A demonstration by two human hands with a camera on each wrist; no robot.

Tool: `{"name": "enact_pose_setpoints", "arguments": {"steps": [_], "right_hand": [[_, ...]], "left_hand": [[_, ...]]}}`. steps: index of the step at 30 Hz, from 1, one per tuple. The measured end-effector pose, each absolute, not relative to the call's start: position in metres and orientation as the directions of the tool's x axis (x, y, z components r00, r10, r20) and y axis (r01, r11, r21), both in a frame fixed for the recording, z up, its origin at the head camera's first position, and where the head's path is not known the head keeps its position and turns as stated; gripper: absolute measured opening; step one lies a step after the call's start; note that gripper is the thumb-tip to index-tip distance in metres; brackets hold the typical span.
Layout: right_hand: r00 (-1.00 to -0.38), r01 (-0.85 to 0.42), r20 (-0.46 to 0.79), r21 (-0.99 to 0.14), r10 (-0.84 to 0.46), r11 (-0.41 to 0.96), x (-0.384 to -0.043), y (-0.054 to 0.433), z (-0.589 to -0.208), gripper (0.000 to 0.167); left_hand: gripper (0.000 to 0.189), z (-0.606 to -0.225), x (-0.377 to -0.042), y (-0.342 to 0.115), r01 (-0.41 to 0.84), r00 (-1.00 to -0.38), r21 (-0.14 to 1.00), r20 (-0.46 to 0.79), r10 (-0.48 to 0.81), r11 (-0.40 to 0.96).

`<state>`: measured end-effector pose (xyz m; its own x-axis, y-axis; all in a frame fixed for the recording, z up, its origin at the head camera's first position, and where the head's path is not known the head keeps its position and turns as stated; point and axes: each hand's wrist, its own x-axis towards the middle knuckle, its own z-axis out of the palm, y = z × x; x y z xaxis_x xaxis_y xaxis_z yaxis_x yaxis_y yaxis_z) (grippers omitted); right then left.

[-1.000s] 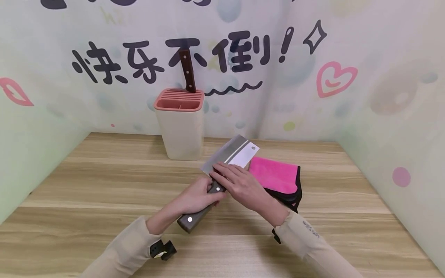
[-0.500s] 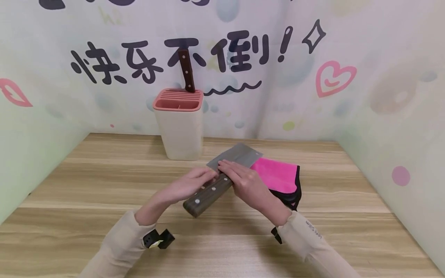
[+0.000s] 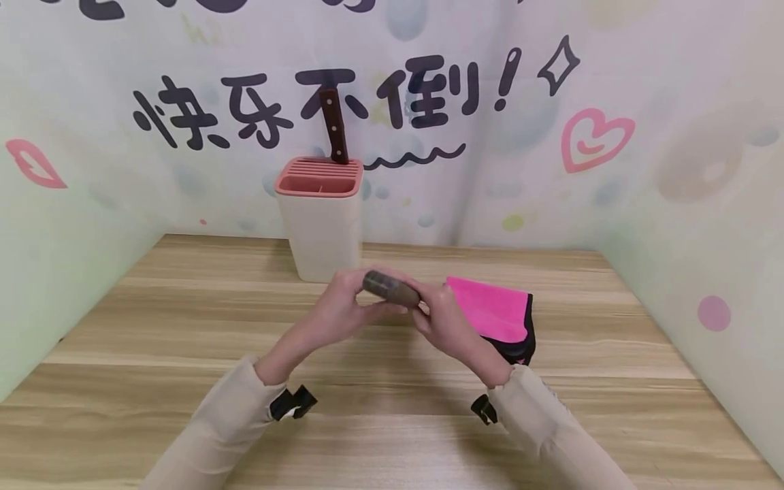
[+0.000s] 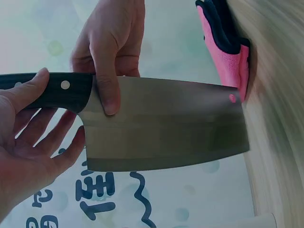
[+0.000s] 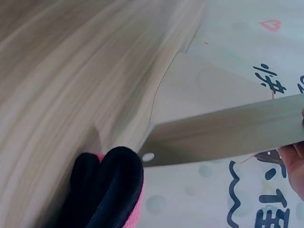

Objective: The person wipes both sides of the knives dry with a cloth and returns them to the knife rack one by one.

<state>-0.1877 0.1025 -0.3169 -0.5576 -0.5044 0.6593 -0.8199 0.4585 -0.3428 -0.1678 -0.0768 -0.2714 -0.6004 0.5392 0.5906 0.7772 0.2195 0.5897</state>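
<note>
A cleaver with a dark riveted handle is held off the table between both hands. In the head view its handle (image 3: 392, 289) points up toward the camera, and the hands hide the blade. The left hand (image 3: 337, 313) holds the handle, thumb on one side and fingers behind, as the left wrist view shows. My right hand (image 3: 450, 320) pinches the steel blade (image 4: 166, 126) close to the handle, its thumb (image 4: 108, 90) flat on the near face. In the right wrist view the blade (image 5: 223, 130) reaches down toward the tabletop; only some fingertips (image 5: 292, 164) appear at the edge.
A folded pink cloth (image 3: 490, 309) with black edging lies on the wooden table (image 3: 184, 327), right of the hands. Behind them stands a white knife block (image 3: 321, 235) with a pink slotted top. A brown-handled knife (image 3: 333, 126) sticks out of it. Printed walls enclose three sides.
The cleaver has turned from blade pointing away to handle up and blade down. The left hand loosened and took the handle again; the right hand went from resting on the cleaver to pinching the blade.
</note>
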Motion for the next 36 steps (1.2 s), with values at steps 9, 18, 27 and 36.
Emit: {"name": "enact_pose_setpoints", "arguments": {"steps": [9,18,27,36], "right_hand": [[-0.676,-0.734,0.576,-0.585,-0.46,0.345,-0.201,0.092,-0.317,0.013],[-0.731,-0.65,0.482,-0.707,-0.484,0.278,-0.221,0.094,-0.315,0.032],[-0.891,-0.377,0.25,-0.873,-0.38,0.309,-0.259,0.076,-0.298,0.04],[-0.944,-0.173,0.024,-0.886,-0.33,0.431,-0.289,0.037,-0.271,0.053]], "left_hand": [[0.022,-0.255,-0.189,-0.079,0.683,-0.685,0.681,0.472,0.554,0.264],[0.024,-0.226,-0.214,-0.097,0.586,-0.785,0.717,0.385,0.485,0.378],[0.035,-0.178,-0.24,-0.127,0.382,-0.911,0.82,0.256,0.324,0.427],[0.032,-0.093,-0.254,-0.152,0.359,-0.919,0.8,0.213,0.332,0.48]]}}
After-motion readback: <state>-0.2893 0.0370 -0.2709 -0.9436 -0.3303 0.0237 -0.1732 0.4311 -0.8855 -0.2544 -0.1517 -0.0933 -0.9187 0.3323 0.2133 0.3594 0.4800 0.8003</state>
